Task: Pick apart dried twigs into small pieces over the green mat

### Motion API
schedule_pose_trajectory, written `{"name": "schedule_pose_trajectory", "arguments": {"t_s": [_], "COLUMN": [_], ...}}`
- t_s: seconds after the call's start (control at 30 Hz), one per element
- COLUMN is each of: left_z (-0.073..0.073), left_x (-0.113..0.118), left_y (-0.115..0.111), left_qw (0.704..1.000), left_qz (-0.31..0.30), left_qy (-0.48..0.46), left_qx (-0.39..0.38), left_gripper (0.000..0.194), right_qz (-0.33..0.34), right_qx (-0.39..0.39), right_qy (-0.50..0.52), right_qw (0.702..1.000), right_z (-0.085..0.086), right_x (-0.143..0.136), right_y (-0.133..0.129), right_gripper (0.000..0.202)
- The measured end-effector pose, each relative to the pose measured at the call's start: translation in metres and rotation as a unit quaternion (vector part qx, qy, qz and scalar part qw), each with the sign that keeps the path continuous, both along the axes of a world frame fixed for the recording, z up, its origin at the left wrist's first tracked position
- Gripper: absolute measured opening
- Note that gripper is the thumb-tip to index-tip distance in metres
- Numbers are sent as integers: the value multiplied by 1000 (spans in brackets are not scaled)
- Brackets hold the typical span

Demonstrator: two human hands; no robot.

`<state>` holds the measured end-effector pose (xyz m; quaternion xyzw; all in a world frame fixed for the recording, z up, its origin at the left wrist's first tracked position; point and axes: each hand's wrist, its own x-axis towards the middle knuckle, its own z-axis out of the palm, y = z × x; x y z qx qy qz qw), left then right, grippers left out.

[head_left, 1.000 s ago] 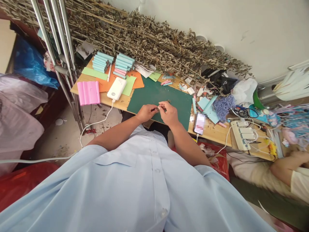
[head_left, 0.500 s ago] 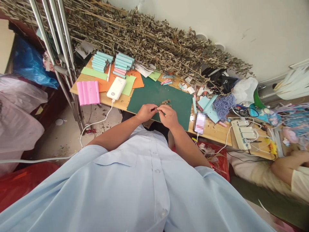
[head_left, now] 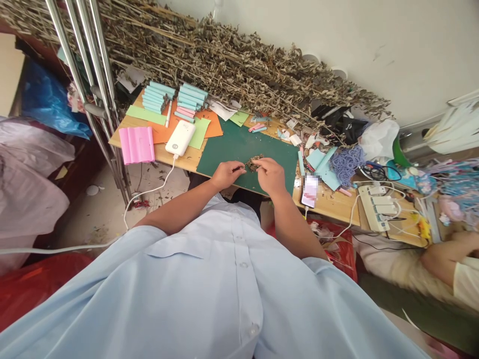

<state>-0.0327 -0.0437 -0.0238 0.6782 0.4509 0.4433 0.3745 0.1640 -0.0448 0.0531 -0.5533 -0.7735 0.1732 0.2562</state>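
Observation:
A small pile of dried leaf bits (head_left: 253,162) lies on the dark green mat (head_left: 220,152) in front of me. My left hand (head_left: 227,174) is closed in a pinch just left of the pile, near the mat's front edge; whatever sits between its fingertips is too small to make out. At the pile's right side, my right hand (head_left: 272,177) has thumb and fingers drawn together on the dried leaves. A gap separates the two hands.
Dried leafy stalks (head_left: 239,65) lie heaped behind the table. Blue paper rolls (head_left: 192,94), a white power bank (head_left: 180,137) and pink paper (head_left: 136,145) sit left. A phone (head_left: 310,190), purple yarn (head_left: 348,160) and a power strip (head_left: 374,208) lie right. Another person's arm (head_left: 445,257) shows far right.
My hands were together at the mat's front edge, fingertips meeting. Now the right hand has moved off to the right and forward to the leaf pile; the left has stayed nearly in place.

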Motion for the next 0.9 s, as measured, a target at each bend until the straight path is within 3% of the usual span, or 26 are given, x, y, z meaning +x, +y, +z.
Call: {"name": "schedule_pose_trajectory", "arguments": {"t_s": [0.17,0.33,0.9], "left_z": [6,6,8], "left_x": [-1,0,-1], "left_y": [-1,-1,-1], "left_qw": [1000,1000,1000], "left_qz": [17,17,10], "left_qy": [-9,5,17], "left_qx": [-12,-8,1], "left_gripper": [20,20,21], "right_qz": [-88,-127,-145], "right_qx": [-29,-56,-34], "right_qy": [-6,-21,-79], "right_qw": [996,990,986], "right_z": [-26,-48,-57], "right_x": [36,49,30], "right_y": [8,9,16], "right_gripper": [31,28,19]}}
